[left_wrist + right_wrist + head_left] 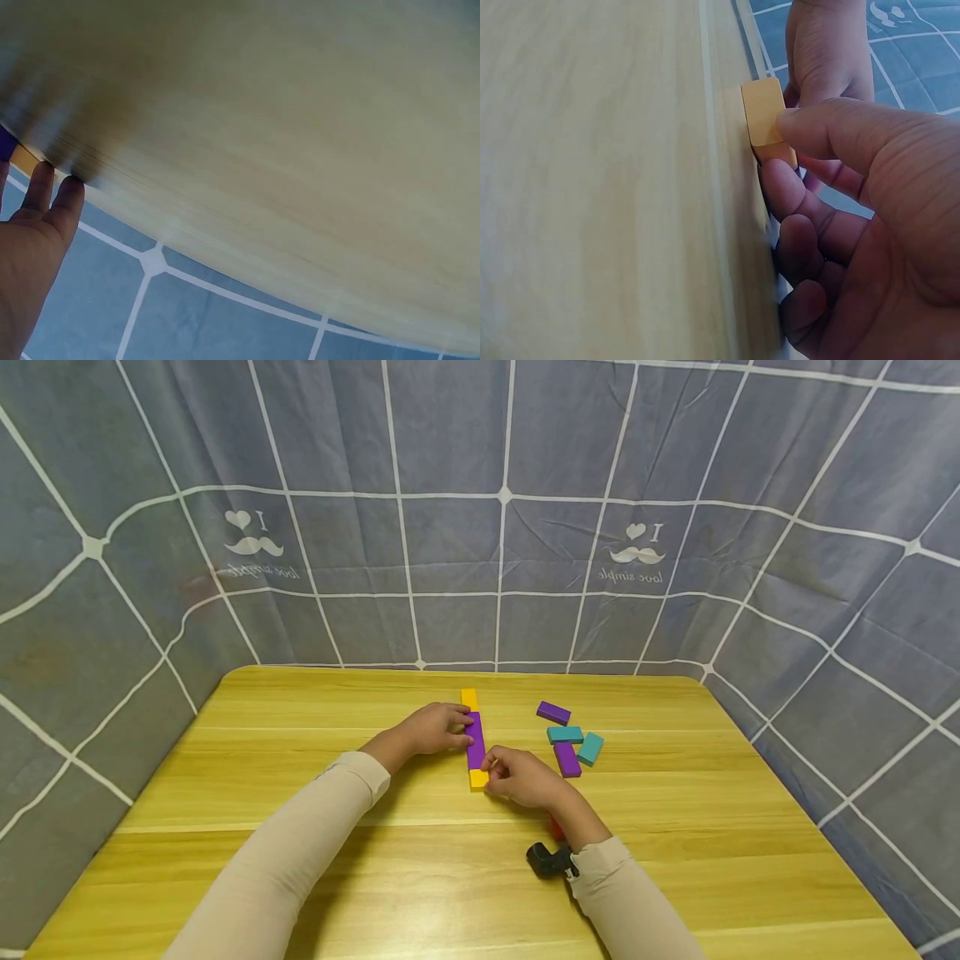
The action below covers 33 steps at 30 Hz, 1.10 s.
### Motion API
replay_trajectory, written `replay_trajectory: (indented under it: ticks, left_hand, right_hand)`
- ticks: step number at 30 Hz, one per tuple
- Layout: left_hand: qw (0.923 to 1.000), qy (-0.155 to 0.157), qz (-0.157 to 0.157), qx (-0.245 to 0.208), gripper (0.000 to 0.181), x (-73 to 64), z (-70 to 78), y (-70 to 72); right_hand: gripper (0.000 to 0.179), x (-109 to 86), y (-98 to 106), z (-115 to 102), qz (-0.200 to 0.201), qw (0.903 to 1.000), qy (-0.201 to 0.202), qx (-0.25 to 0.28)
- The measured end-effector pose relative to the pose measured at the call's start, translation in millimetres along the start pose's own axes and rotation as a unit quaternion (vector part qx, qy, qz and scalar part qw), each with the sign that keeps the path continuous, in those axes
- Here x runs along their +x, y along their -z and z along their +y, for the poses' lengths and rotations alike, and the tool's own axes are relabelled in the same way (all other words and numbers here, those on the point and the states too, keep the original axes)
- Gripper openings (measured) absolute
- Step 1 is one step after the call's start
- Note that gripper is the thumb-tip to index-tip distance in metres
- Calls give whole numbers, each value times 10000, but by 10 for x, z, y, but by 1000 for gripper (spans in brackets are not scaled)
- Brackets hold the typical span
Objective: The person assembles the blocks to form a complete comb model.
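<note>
A straight row of blocks lies on the wooden table, with a yellow block (pixel 468 697) at the far end, purple blocks (pixel 476 743) in the middle and another yellow block (pixel 477 782) at the near end. Along the row's left side, my left hand (pixel 435 729) rests its extended fingertips against the purple part. My right hand (pixel 527 779) is at the near end, thumb and curled fingers on that yellow block. In the right wrist view, the thumb presses the block's side and a fingertip sits at its end face. The left wrist view shows only part of the left hand (pixel 30 255).
Right of the row lie two purple blocks (pixel 553 712) and two teal blocks (pixel 564 735), some touching. Something red (pixel 557 828) shows partly behind the right wrist, next to a black wrist-worn device (pixel 547 860). A grey checked curtain (pixel 450 543) surrounds the table.
</note>
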<state>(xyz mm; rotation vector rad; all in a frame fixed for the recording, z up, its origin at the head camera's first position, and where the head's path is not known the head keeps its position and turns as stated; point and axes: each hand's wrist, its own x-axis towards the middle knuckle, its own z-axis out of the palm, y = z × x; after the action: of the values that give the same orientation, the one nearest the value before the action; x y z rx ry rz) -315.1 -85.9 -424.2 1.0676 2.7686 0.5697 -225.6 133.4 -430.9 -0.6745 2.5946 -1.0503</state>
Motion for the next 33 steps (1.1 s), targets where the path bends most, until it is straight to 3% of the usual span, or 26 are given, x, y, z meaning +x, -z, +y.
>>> replay_trajectory:
  ticks: [12,33]
  left_hand:
    - [9998,-204,10,28,44,-52,76,-25]
    - [9996,41,-273,-21,43,-210,311,14]
  right_hand:
    - [17,3,6,-3,15,9998,-1,189]
    - [18,-4,-15,2,-12,9992,-115,380]
